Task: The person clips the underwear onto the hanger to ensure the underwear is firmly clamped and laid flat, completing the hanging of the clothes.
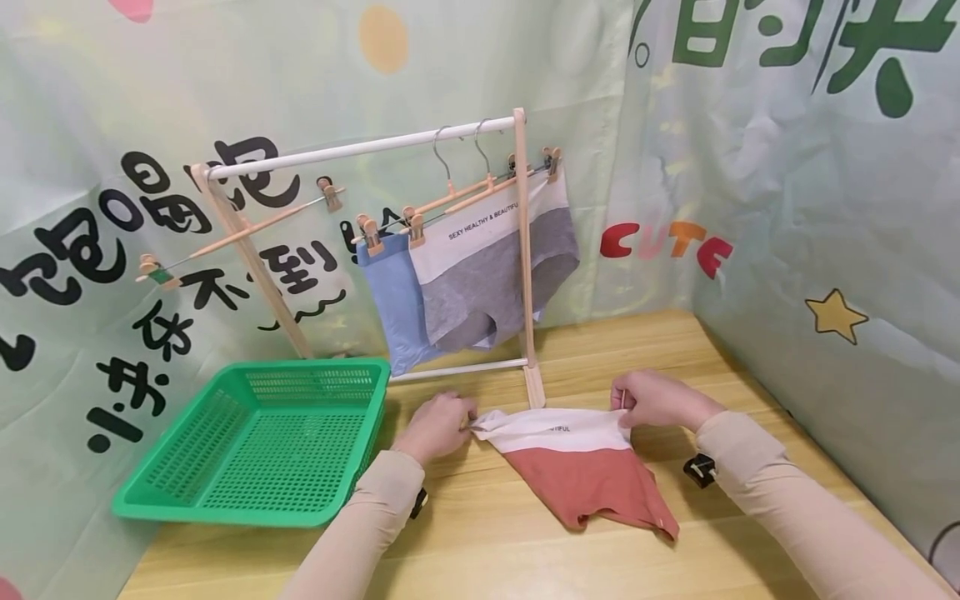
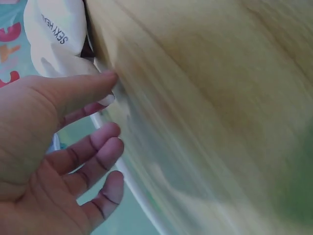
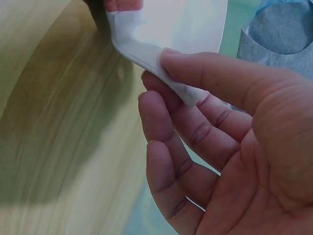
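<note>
A pair of red underpants (image 1: 581, 479) with a white waistband hangs tilted just above the wooden table, lettering on its band. My left hand (image 1: 437, 425) pinches the band's left corner between thumb and index finger; in the left wrist view the thumb (image 2: 83, 88) hides most of that grip, and the other fingers are loosely bent. At the opposite corner, my right hand (image 1: 660, 400) pinches the white waistband (image 3: 146, 61) between thumb and fingertips. Behind the hands stands a small clothes rack (image 1: 360, 150) with grey underpants (image 1: 480, 292) and blue underpants (image 1: 393, 292) clipped to hangers.
To the left sits a green plastic basket (image 1: 277, 454). An unused clip hanger (image 1: 247, 229) is on the rack's left end. The rack's right foot (image 1: 534, 387) reaches close to the waistband. Printed cloth walls (image 1: 810, 208) enclose the table (image 1: 480, 550) at the back and right.
</note>
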Available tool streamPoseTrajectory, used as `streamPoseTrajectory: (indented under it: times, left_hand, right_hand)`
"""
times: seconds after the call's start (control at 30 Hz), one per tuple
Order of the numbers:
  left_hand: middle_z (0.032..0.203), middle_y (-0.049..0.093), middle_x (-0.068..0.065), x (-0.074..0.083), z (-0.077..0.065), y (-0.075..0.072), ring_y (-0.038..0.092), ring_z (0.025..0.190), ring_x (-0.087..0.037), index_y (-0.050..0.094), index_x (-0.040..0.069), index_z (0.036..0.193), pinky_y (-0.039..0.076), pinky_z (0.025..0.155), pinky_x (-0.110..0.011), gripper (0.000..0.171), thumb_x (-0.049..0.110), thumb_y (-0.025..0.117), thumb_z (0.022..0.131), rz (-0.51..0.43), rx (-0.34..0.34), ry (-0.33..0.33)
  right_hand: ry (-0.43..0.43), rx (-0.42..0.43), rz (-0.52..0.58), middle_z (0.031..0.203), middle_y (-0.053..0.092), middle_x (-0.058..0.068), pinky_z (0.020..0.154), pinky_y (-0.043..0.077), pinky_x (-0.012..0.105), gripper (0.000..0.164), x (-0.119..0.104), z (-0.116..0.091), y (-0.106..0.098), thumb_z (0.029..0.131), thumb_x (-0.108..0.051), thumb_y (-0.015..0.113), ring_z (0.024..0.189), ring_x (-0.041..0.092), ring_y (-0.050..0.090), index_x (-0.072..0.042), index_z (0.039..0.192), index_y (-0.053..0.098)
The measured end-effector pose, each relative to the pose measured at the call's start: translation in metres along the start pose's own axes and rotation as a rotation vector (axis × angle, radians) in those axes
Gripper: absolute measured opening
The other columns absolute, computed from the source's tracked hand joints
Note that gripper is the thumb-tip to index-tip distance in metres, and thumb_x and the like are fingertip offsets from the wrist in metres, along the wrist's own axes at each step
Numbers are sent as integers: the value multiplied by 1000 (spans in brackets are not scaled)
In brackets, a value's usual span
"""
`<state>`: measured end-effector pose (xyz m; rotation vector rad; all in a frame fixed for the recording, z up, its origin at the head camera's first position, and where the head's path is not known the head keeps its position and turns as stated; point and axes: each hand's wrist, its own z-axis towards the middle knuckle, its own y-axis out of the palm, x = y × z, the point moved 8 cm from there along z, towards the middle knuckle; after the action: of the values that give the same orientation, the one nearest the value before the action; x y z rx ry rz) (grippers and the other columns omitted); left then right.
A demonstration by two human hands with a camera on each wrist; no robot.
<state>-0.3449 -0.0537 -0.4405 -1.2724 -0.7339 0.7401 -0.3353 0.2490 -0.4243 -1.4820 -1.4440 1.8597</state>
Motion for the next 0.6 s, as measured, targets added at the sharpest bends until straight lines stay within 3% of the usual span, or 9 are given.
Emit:
streamPoseTrajectory:
  times: [0.17,0.3,0.4,0.5,0.6]
  left_hand:
    - [81,64,2,-3,0,-8,63,76,-18,69,19,76,53,63,-36,17,6,77,85,-16,59,-25]
    - [72,61,5,-11,-3,-21,54,65,-13,64,18,71,45,57,-32,20,7,76,84,-108,126,-116]
    - [65,62,3,-20,-7,-32,54,60,-14,62,16,70,44,55,-29,21,8,75,85,-228,193,-217]
    - [61,67,-2,-28,-10,-40,67,55,-22,60,12,70,44,51,-26,22,5,73,86,-436,245,-317]
    - [61,68,-6,-30,-12,-46,75,57,-30,57,8,71,50,48,-25,24,1,72,88,-658,271,-377]
  right_hand:
    - [-6,2,5,82,65,1,73,48,31,15,5,-1,0,85,-7,85,77,13,54,-7,93,72]
    - [-10,5,38,77,59,-2,68,43,28,10,9,-2,-4,91,-8,80,72,12,49,-6,88,71]
    - [-14,21,71,76,55,-2,66,40,27,12,11,-3,-9,97,-9,75,70,11,46,-5,88,68]
    - [-2,43,109,80,62,3,66,43,28,12,13,-4,-14,101,-11,70,70,13,53,-3,94,66]
    - [43,70,177,89,69,9,63,49,32,13,18,-6,-21,104,-13,67,74,18,64,0,101,65]
